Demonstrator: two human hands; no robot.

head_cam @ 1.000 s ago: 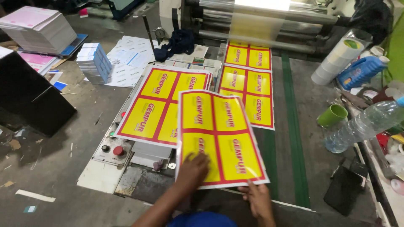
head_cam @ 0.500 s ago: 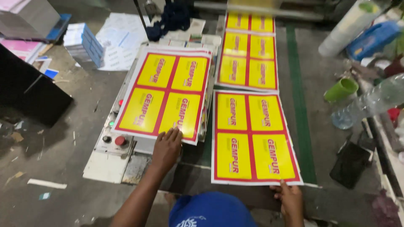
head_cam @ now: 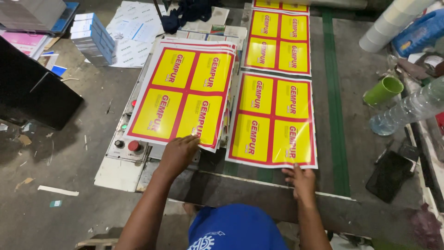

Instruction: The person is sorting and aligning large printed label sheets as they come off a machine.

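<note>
Both arms reach forward from the bottom of the view, either side of a blue cap (head_cam: 236, 229). The left arm runs up and slightly rightward, bent little at the elbow, and the left hand (head_cam: 179, 155) lies palm down with fingers loosely curled over the near corner of a stack of printed sheets (head_cam: 185, 92). Its fingertips press on the top sheet's lower edge; whether the thumb pinches beneath cannot be told. The stack, yellow panels framed in red, four to a sheet, rests a little askew on a pale control box (head_cam: 121, 159) that carries a red button (head_cam: 133, 146) and smaller knobs.

The right arm comes up nearly straight, and the right hand (head_cam: 301, 181) sits flat at the near edge of a single printed sheet (head_cam: 274, 120), fingers narrow and together, tips touching the sheet's bottom margin. This sheet lies flat on the dark worktop (head_cam: 360, 139), just beside the stack, with another like sheet (head_cam: 278, 39) touching its far edge and a green stripe (head_cam: 335, 106) running alongside.

To the right are a green cup (head_cam: 383, 90) on its side, a clear plastic bottle (head_cam: 409, 109) lying down and a dark phone (head_cam: 389, 176). On the floor at left stand bundles of blue-edged paper (head_cam: 92, 37).
</note>
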